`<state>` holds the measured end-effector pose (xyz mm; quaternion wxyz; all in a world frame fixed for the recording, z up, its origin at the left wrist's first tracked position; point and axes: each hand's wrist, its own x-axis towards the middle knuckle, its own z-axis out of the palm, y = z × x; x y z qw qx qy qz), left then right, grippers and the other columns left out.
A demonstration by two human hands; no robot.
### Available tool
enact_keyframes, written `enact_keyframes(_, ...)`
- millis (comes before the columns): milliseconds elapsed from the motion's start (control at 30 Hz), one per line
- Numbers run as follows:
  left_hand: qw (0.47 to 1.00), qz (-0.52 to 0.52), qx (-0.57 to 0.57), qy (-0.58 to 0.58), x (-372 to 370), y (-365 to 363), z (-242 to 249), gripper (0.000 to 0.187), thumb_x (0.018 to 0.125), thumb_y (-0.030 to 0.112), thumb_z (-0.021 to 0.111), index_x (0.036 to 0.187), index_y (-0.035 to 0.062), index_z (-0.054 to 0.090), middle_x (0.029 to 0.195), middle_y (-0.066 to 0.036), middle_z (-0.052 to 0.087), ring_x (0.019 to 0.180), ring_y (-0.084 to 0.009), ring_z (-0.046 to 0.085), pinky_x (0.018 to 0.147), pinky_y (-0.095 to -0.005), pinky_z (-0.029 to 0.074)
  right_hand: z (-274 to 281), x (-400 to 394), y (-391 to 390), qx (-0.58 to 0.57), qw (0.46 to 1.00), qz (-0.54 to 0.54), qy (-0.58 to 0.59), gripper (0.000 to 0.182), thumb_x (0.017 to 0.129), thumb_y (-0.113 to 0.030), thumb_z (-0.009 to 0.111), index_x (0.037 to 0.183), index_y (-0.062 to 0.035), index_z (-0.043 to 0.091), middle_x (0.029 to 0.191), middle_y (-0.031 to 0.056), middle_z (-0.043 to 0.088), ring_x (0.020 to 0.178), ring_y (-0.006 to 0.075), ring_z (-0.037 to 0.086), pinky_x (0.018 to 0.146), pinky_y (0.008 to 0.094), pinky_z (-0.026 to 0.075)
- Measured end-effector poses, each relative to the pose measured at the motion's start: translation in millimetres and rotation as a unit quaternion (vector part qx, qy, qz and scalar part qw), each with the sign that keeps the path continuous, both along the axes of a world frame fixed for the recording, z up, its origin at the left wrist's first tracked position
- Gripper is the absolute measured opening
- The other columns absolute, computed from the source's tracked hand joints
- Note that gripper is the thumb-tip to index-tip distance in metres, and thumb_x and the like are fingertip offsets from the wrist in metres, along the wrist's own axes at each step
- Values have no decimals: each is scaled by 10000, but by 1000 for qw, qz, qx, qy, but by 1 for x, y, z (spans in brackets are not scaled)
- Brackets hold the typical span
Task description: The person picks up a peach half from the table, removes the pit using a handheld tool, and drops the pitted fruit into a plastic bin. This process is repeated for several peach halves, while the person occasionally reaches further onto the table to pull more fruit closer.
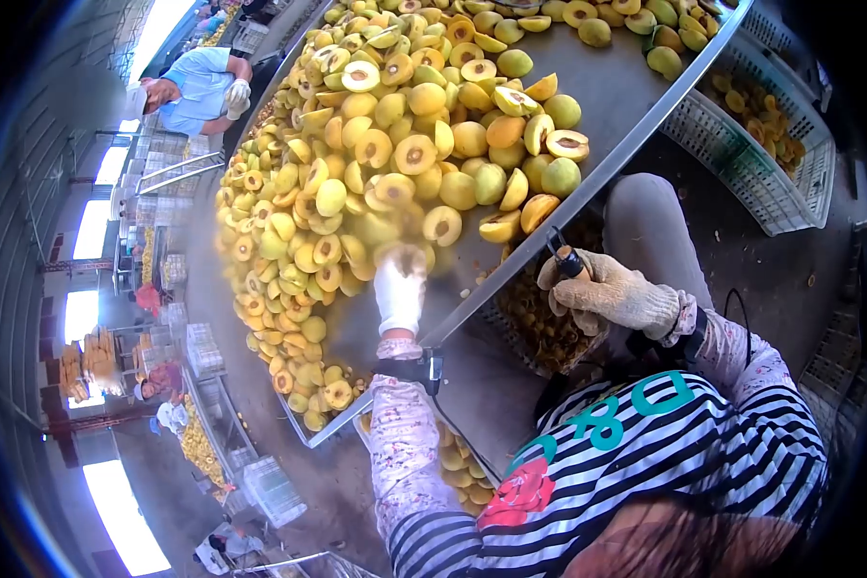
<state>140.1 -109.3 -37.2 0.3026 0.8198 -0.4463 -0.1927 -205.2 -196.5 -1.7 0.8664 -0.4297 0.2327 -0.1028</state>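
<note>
My left hand (400,292), in a white glove with brownish fingertips, reaches over the metal table to the edge of a large pile of halved yellow-green fruit (395,183). Its fingers are blurred, and whether they hold a fruit cannot be made out. To the right, just outside the table's rim, my right hand (612,294) in a beige glove is closed on a small tool (568,260) with a dark and orange-brown handle. Many of the halves show a brown pit or hollow at the centre.
The metal table rim (588,193) runs diagonally between my hands. Below it sits a container of fruit scraps (539,328). A white crate (761,144) holds fruit pieces at upper right; more fruit (462,467) lies near my left forearm. A co-worker (197,91) is across the table.
</note>
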Motion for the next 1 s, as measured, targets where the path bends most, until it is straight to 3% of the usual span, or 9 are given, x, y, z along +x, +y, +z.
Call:
enact_keyframes(67,992,14,-91,87,-3,2,-20,428,867,150,736,1246,-12,618,1082,-69,652,962,-150,617,884,-299,513,-4,3,3,-14,1000,7,10,302,962,-250,661,1180,-77,543,850,31,612,550,68,530,495,217,445)
enact_keyframes(167,997,-40,43,-54,-36,1,13,408,859,48,722,1231,-37,579,1035,-108,673,918,-184,661,839,-286,547,-6,6,11,-39,999,10,19,303,996,-301,630,1192,-95,524,732,6,559,515,66,486,465,216,405)
enact_keyframes(267,969,25,-138,201,-56,23,5,287,858,25,727,1100,-16,578,976,-128,669,870,-164,669,804,-289,562,5,9,28,-85,995,49,20,310,1018,-359,590,1164,-88,558,702,-24,517,503,55,449,437,219,359)
enact_keyframes(400,813,29,-293,502,-116,62,37,206,949,126,626,1119,46,541,999,-126,635,802,-222,673,714,-321,581,29,31,55,-28,984,174,17,282,1011,-371,582,1001,-91,548,653,-38,456,484,73,391,428,234,318)
enact_keyframes(467,784,85,-301,536,-138,77,44,305,1056,314,462,1155,41,556,1029,-120,632,831,-231,656,731,-327,559,21,48,71,-71,979,186,48,322,1014,-410,563,992,-89,565,653,-25,465,474,73,390,422,242,305)
enact_keyframes(600,788,206,-342,469,-156,98,41,419,1082,392,380,1108,31,592,1024,-122,643,839,-207,628,756,-337,542,19,68,90,-228,946,199,115,436,1010,-430,548,1110,-13,627,786,102,639,674,173,590,632,336,483)
enact_keyframes(633,787,242,-347,449,-157,100,41,439,1083,404,372,1101,28,598,1024,-122,645,841,-204,623,763,-337,539,22,70,94,-226,953,185,85,466,1015,-418,543,1175,12,627,936,167,690,862,235,637,821,371,499)
enact_keyframes(833,779,292,-334,443,-151,112,42,422,1078,398,424,1081,21,614,1027,-108,657,883,-206,628,812,-341,539,17,87,109,-245,937,221,116,491,1017,-448,540,1176,3,647,1018,184,699,940,266,652,889,355,491)
enact_keyframes(1000,707,239,-407,526,-145,111,44,351,1060,336,512,1135,18,641,1012,-104,666,915,-216,644,867,-389,559,4,94,107,-236,934,253,89,502,1011,-463,543,1202,-11,647,1021,184,706,961,270,658,900,357,493)
